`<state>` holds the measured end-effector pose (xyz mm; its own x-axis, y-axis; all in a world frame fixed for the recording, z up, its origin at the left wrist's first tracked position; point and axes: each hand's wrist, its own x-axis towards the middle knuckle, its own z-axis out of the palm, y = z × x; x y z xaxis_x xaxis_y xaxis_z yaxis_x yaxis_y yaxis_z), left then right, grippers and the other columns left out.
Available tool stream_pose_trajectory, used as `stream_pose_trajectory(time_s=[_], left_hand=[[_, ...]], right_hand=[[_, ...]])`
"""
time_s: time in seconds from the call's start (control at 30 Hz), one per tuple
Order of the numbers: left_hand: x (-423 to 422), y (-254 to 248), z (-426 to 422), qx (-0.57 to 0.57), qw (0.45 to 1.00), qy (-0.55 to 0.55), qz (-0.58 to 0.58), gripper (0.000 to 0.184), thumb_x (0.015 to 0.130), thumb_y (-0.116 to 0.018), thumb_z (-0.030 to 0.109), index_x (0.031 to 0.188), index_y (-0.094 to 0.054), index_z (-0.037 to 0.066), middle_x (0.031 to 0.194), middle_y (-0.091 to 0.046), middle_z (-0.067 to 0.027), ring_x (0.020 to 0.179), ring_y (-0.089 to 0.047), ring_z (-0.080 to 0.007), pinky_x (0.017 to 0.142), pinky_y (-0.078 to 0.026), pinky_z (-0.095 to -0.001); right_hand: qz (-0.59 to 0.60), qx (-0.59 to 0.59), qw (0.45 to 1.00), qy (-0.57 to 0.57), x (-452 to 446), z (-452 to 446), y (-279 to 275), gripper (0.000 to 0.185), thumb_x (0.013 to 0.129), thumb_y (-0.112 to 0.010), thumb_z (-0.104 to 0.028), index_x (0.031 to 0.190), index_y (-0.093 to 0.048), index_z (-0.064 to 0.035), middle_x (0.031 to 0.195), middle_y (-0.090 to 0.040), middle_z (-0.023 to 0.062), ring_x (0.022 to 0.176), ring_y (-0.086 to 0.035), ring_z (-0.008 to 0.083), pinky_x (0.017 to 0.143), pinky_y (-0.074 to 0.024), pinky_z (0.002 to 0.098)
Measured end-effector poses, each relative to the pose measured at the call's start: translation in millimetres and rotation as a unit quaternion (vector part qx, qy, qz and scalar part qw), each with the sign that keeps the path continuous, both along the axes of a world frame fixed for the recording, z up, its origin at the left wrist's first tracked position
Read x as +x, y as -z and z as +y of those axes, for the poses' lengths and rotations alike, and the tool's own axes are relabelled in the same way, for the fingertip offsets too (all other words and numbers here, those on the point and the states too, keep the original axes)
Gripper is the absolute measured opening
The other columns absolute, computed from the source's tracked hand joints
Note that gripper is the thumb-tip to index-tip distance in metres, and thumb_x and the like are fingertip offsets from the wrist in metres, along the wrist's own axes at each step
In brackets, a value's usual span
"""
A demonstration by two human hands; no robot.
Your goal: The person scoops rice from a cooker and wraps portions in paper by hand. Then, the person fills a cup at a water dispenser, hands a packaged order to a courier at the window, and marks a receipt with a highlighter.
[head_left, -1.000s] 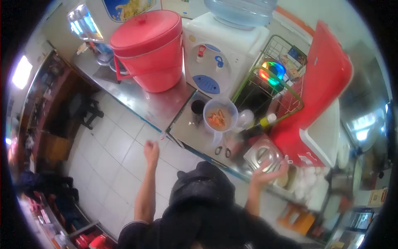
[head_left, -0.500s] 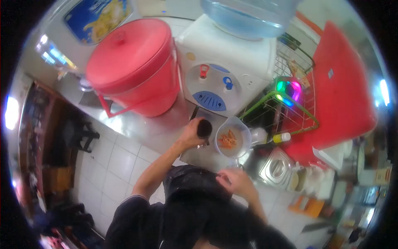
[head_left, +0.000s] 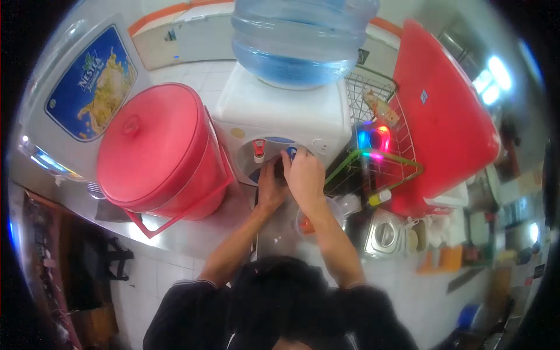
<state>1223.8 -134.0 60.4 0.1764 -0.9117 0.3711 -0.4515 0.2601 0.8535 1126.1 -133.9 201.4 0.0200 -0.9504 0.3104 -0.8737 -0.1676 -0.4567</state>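
My left hand (head_left: 271,189) is wrapped round a dark cup (head_left: 280,171), holding it below the taps of the white water dispenser (head_left: 286,108). The cup shows only in part between my two hands. At the blue tap (head_left: 291,153), the fingers of my right hand (head_left: 307,175) are closed on its lever. To the left is the dispenser's red tap (head_left: 259,151), which neither hand touches. Behind my right forearm stands a clear plastic jug (head_left: 303,224) with orange pieces in it, mostly hidden.
A large red lidded bucket (head_left: 154,151) stands left of the dispenser, which carries a big blue water bottle (head_left: 303,41). To the right are a wire basket (head_left: 408,149) with a glowing coloured light, a red tub (head_left: 443,116) and a steel lidded container (head_left: 384,233).
My left hand has brought the cup forward under the dispenser's taps. The right hand has risen from near my waist onto the blue tap. The view has tilted up.
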Motion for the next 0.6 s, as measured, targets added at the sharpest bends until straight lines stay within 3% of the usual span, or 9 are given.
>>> stream_pose_trajectory(time_s=[0.03,0.17,0.27,0.33,0.4,0.47,0.6], left_hand=[[-1,-3,0,0.006,1.0,0.012,-0.01,0.079,0.07,-0.088,0.017,0.137,-0.05,0.001,0.13,-0.058,-0.0207,0.121,-0.056,-0.0404,0.102,-0.047,-0.0469],[-6,5,-1,0.004,0.999,0.028,0.016,0.082,0.066,-0.091,0.019,0.137,-0.051,0.004,0.127,-0.059,-0.0201,0.12,-0.057,-0.0402,0.103,-0.047,-0.0465],[-1,1,1,0.03,0.998,0.039,0.036,0.085,0.061,-0.094,0.02,0.133,-0.053,0.005,0.125,-0.059,-0.0194,0.12,-0.057,-0.0397,0.103,-0.048,-0.0464],[3,8,1,0.033,0.997,0.046,0.056,0.085,0.062,-0.095,0.022,0.134,-0.053,0.004,0.126,-0.06,-0.0196,0.12,-0.058,-0.0383,0.104,-0.047,-0.0454],[5,13,-8,0.024,0.996,0.057,0.069,0.086,0.062,-0.095,0.024,0.134,-0.053,0.003,0.127,-0.06,-0.0197,0.121,-0.058,-0.037,0.105,-0.046,-0.0444],[3,23,-12,-0.024,0.996,0.061,0.059,0.085,0.057,-0.096,0.02,0.127,-0.052,0.002,0.12,-0.059,-0.0181,0.116,-0.058,-0.0372,0.1,-0.048,-0.0444],[-2,52,-20,-0.026,0.991,0.08,0.102,0.088,0.058,-0.097,0.02,0.13,-0.048,0.003,0.123,-0.055,-0.016,0.115,-0.057,-0.0333,0.1,-0.047,-0.042]], right_hand=[[0.034,-0.015,0.999,0.012,3,-3,0,0.038,0.099,-0.061,-0.033,0.09,-0.065,0.004,0.077,-0.069,0.0267,0.075,-0.07,0.0442,0.068,-0.0564,0.0507],[0.092,-0.03,0.995,0.011,-6,-6,17,0.037,0.102,-0.057,-0.029,0.089,-0.066,0.005,0.076,-0.069,0.0254,0.072,-0.07,0.0435,0.067,-0.0568,0.05],[0.054,-0.044,0.997,0.016,-21,-12,33,0.04,0.105,-0.051,-0.026,0.085,-0.064,0.0059,0.075,-0.071,0.023,0.069,-0.071,0.0418,0.065,-0.0573,0.0479],[-0.113,-0.01,0.993,0.012,-24,-6,42,0.036,0.106,-0.048,-0.022,0.086,-0.062,0.0055,0.072,-0.065,0.0318,0.071,-0.067,0.0504,0.063,-0.0524,0.0579],[-0.083,0.019,0.996,0.036,-20,-4,43,0.035,0.106,-0.047,-0.021,0.088,-0.063,0.0046,0.073,-0.068,0.0282,0.071,-0.069,0.0473,0.064,-0.052,0.0571],[-0.155,0.036,0.987,0.034,-19,-3,45,0.035,0.106,-0.047,-0.022,0.089,-0.063,0.0038,0.074,-0.07,0.0246,0.072,-0.069,0.0465,0.065,-0.0524,0.0567],[-0.137,0.077,0.987,0.029,-24,-1,37,0.034,0.106,-0.047,-0.023,0.091,-0.063,0.0031,0.076,-0.071,0.0221,0.073,-0.07,0.0451,0.066,-0.0531,0.0555]])
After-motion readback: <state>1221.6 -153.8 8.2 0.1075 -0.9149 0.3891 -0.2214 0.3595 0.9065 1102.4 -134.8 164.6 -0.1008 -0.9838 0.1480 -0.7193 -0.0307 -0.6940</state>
